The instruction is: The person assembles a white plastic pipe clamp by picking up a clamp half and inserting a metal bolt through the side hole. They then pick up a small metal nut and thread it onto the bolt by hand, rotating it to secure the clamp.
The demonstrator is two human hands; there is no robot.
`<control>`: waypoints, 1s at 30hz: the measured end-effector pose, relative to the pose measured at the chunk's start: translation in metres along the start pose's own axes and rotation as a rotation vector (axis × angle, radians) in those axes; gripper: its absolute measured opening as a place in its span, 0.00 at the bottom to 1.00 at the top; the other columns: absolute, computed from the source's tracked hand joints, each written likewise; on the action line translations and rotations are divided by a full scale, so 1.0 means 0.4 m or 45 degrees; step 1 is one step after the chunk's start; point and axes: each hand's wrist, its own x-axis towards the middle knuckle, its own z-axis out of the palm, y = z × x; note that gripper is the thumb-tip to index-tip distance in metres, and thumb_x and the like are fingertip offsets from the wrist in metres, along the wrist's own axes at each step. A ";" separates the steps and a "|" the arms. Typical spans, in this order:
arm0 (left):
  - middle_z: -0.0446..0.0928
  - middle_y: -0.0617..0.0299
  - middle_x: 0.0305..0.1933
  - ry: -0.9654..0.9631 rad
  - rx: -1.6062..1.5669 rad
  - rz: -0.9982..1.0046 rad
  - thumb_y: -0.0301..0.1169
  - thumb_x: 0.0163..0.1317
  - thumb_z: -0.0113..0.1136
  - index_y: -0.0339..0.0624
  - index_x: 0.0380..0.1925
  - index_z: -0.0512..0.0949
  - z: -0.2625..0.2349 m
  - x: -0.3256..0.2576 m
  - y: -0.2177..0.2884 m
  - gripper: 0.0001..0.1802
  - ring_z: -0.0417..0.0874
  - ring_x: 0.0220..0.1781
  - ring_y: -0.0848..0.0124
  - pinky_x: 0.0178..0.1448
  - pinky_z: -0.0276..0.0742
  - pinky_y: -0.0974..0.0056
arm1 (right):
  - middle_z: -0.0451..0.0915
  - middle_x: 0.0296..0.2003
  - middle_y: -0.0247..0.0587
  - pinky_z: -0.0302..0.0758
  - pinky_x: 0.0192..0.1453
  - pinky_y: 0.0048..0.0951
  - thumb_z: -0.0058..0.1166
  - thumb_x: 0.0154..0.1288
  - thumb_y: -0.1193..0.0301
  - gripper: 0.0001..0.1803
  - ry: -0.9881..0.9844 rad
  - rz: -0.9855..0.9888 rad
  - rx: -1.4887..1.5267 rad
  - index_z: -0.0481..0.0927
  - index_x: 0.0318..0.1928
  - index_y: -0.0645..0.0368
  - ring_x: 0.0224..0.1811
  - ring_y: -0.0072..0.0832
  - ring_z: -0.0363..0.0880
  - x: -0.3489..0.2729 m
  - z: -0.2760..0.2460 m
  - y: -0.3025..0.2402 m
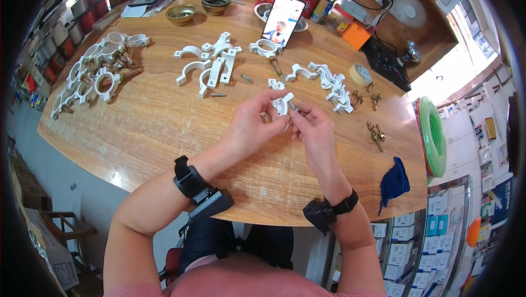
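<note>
Holding a white clamp half above the wooden table, we pinch it with our left hand and right hand; its long axis tilts up-right, sitting between both fingertip grips.

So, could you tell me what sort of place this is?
Probably a small hardware shop's work counter: stacked boxes on shelves, a green hose coil, and white pipe clamps with brass screws spread over the wooden table.

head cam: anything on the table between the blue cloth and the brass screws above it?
Nothing. In the head view, bare wood separates the blue cloth from the brass screws.
</note>
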 end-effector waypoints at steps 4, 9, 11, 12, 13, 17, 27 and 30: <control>0.69 0.68 0.22 0.018 -0.016 -0.030 0.26 0.49 0.57 0.38 0.48 0.68 -0.001 -0.001 -0.001 0.23 0.69 0.25 0.83 0.28 0.64 0.77 | 0.73 0.24 0.33 0.66 0.21 0.16 0.49 0.59 0.72 0.09 0.067 -0.093 0.117 0.73 0.37 0.66 0.21 0.15 0.67 -0.003 0.007 0.005; 0.71 0.67 0.22 0.046 -0.308 -0.076 0.29 0.50 0.58 0.33 0.47 0.68 -0.008 0.010 -0.003 0.23 0.72 0.25 0.79 0.30 0.68 0.74 | 0.74 0.22 0.35 0.67 0.23 0.18 0.50 0.57 0.74 0.09 0.040 -0.023 0.037 0.75 0.35 0.68 0.23 0.17 0.70 0.019 -0.042 0.000; 0.73 0.65 0.24 0.060 -0.533 -0.366 0.28 0.52 0.55 0.32 0.47 0.67 -0.024 0.015 -0.003 0.21 0.74 0.26 0.78 0.29 0.70 0.73 | 0.77 0.23 0.41 0.70 0.27 0.24 0.51 0.55 0.73 0.10 0.093 -0.371 -0.956 0.75 0.35 0.67 0.26 0.23 0.74 0.037 -0.081 0.002; 0.73 0.65 0.24 0.027 -0.521 -0.378 0.28 0.52 0.55 0.32 0.47 0.67 -0.028 0.018 -0.002 0.21 0.74 0.26 0.78 0.29 0.70 0.73 | 0.77 0.23 0.41 0.70 0.27 0.24 0.51 0.55 0.73 0.10 0.088 -0.343 -0.954 0.75 0.35 0.67 0.26 0.23 0.74 0.047 -0.096 0.008; 0.73 0.63 0.25 0.026 -0.679 -0.382 0.28 0.53 0.52 0.32 0.47 0.67 -0.028 0.020 -0.002 0.20 0.74 0.26 0.77 0.28 0.70 0.73 | 0.77 0.25 0.42 0.70 0.29 0.26 0.51 0.54 0.73 0.10 0.021 -0.361 -1.156 0.76 0.36 0.66 0.27 0.26 0.75 0.054 -0.108 0.015; 0.74 0.61 0.28 -0.070 -0.860 -0.469 0.28 0.56 0.46 0.33 0.47 0.66 -0.028 0.018 0.010 0.19 0.73 0.26 0.76 0.28 0.69 0.73 | 0.78 0.27 0.45 0.71 0.33 0.29 0.52 0.53 0.70 0.13 0.023 -0.195 -1.324 0.76 0.38 0.65 0.30 0.33 0.76 0.065 -0.120 0.035; 0.75 0.66 0.30 -0.317 -0.763 -0.469 0.38 0.57 0.53 0.39 0.44 0.73 -0.022 0.002 0.038 0.18 0.71 0.28 0.83 0.29 0.64 0.77 | 0.75 0.25 0.35 0.66 0.24 0.18 0.42 0.64 0.65 0.15 -0.226 0.019 -0.106 0.75 0.37 0.65 0.22 0.16 0.68 0.004 -0.045 -0.032; 0.75 0.66 0.35 -0.372 -0.704 -0.437 0.35 0.59 0.51 0.39 0.50 0.68 -0.023 0.002 0.039 0.20 0.71 0.28 0.82 0.29 0.65 0.78 | 0.74 0.25 0.35 0.66 0.24 0.18 0.41 0.64 0.65 0.15 -0.280 0.098 0.162 0.74 0.38 0.65 0.21 0.17 0.67 -0.001 -0.035 -0.028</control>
